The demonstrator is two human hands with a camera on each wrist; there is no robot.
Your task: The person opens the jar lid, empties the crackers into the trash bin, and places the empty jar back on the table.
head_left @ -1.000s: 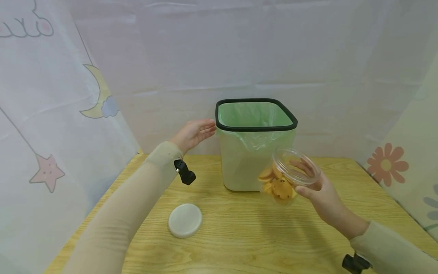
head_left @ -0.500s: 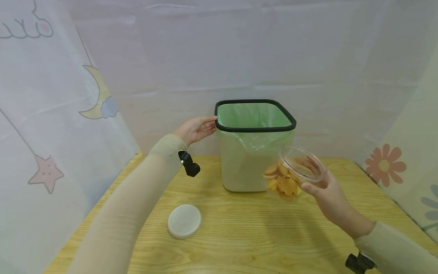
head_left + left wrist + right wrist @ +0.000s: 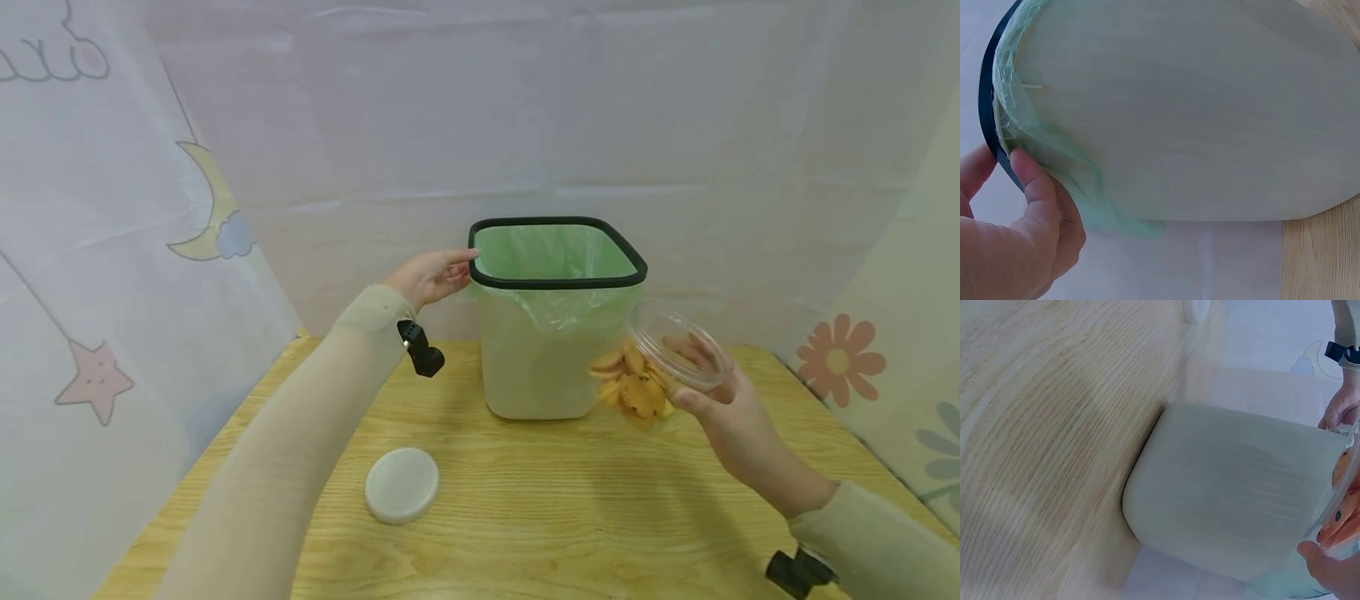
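The left hand [image 3: 432,277] pinches the black rim [image 3: 558,284] of the bin [image 3: 536,358], thumb and fingers set to either side of it in the left wrist view, so that grip looks narrow. The right hand [image 3: 738,417] is curled round the mouth of a clear jar [image 3: 667,360], which tilts so that its base points away from that hand, toward the near side of the bin; whether jar and bin touch, I cannot tell. The cookies [image 3: 641,395] sit in the jar, just to the left of the right hand. The bin stands between the two hands, with a green liner [image 3: 551,250] fitted inside. Nearer the person than the left hand, the white lid [image 3: 402,485] lies on the surface [image 3: 525,517]. As I judge it, the uncovering is done and the bin is steadied, while emptying the jar has not begun; the bin's bottom is hidden.
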